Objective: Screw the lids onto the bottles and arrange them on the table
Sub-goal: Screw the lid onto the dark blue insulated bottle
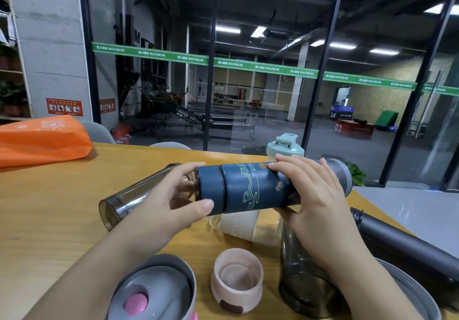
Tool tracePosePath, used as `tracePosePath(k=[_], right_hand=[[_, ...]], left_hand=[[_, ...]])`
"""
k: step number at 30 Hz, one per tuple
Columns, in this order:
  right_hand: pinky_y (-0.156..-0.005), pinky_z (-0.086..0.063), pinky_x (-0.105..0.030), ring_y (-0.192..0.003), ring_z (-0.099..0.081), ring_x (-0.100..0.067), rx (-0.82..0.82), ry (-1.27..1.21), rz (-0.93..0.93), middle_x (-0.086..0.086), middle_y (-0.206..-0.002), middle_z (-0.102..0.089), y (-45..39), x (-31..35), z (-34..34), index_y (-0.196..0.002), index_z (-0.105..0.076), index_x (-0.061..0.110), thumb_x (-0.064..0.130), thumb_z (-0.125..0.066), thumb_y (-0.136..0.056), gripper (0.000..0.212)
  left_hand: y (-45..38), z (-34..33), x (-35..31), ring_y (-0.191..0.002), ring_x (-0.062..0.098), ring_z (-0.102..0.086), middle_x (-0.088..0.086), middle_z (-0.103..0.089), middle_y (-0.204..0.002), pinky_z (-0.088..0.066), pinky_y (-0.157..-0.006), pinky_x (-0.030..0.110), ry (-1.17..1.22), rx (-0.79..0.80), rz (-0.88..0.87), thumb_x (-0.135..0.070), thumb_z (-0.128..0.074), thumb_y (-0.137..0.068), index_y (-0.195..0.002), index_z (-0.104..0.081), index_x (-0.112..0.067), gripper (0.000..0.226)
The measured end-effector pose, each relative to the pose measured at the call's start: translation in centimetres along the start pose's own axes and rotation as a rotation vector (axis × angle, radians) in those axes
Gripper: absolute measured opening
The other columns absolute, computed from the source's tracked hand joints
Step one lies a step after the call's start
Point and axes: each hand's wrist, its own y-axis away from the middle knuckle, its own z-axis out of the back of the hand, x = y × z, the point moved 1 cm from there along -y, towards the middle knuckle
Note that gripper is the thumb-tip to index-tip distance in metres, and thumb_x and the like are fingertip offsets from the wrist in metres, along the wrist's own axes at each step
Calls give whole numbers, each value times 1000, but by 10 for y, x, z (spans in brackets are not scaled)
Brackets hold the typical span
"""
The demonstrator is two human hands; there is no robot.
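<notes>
A glass wall (248,84) with a green strip across it backs the wooden worktop (49,208), and a dim gym hall shows through the panes. Above the worktop's middle the blue bottle (253,188) is held level, lying crosswise, its blue lid (211,190) at the left end. The left hand (173,200) curls round that lid, thumb on the near side and fingers over the top. The right hand (315,195) wraps the bottle's body from above, so both grips are clamped on the same piece.

Open worktop lies to the left, between the hands and the orange bag (42,141) at the far left edge. The right edge runs close behind the right hand, where a dark grey flask (402,245) lies along it.

A smoky clear bottle (129,195) lies tilted behind the left hand, partly covered. A cream container (238,223) sits beneath the blue bottle, blurred and half hidden. A pink lid (237,280) rests open side up near the front, beside a dark tumbler (303,270) crossed by the right forearm. A grey lid with a pink button (154,292) is cut off by the bottom edge. A mint-capped shaker (285,146) peeks up behind the right hand.
</notes>
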Motion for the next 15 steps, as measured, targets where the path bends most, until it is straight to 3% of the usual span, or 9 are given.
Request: tracePosePath(k=[5, 7, 9, 10, 12, 13, 15], right_hand=[[-111, -16, -32, -118, -47, -15, -6, -14, -8, 5, -125, -62, 0, -1, -2, -118, -49, 31, 4, -90, -46, 87], [-112, -15, -32, -119, -47, -14, -4, -19, -19, 5, -127, -61, 0, -1, -1, -119, -49, 33, 4, -89, -47, 87], [-112, -14, -32, -120, -48, -15, -7, -19, -18, 6, -128, -60, 0, 0, -1, -120, -48, 33, 5, -89, -48, 87], [-112, -14, -32, -120, -48, -15, -8, -17, -14, 6, -128, -60, 0, 0, -1, -120, -48, 32, 5, -89, -49, 87], [-113, -14, -33, -121, -48, -16, -10, -6, -6, 5, -128, -60, 0, 1, -1, -120, -48, 32, 5, -89, -49, 87], [-113, -15, -35, -121, -48, -16, -10, 0, -5, 5, -128, -60, 0, 1, -1, -120, -49, 31, 4, -90, -48, 87], [-113, -16, -37, -121, -49, -17, -10, 5, -4, 6, -128, -60, -1, 2, -1, -121, -49, 31, 4, -90, -48, 88]], left_hand=[[2, -3, -4, -110, 16, -63, -8, -58, -127, -52, -94, 49, 18, 22, -107, -33, -73, -52, -115, -54, -57, 69], [4, -3, -5, -116, 14, -60, -10, -55, -132, -49, -97, 51, 24, 31, -129, -34, -75, -53, -117, -52, -58, 73], [2, -2, -4, -121, 9, -56, -15, -49, -137, -46, -100, 44, 21, 7, -91, -48, -78, -51, -122, -42, -67, 82], [-1, -3, -4, -121, 7, -55, -20, -48, -135, -47, -98, 41, 21, -21, -48, -63, -77, -48, -121, -36, -72, 85], [-9, -1, 1, -108, 15, -61, -30, -57, -116, -52, -78, 39, 63, -127, 43, -89, -65, -34, -116, -33, -76, 89], [-12, 0, 5, -95, 17, -65, -30, -63, -102, -52, -69, 38, 71, -176, 88, -95, -58, -29, -118, -37, -70, 96], [-8, -1, 8, -80, 17, -69, -16, -70, -94, -50, -70, 36, 18, -149, 109, -99, -46, -36, -121, -50, -46, 101]])
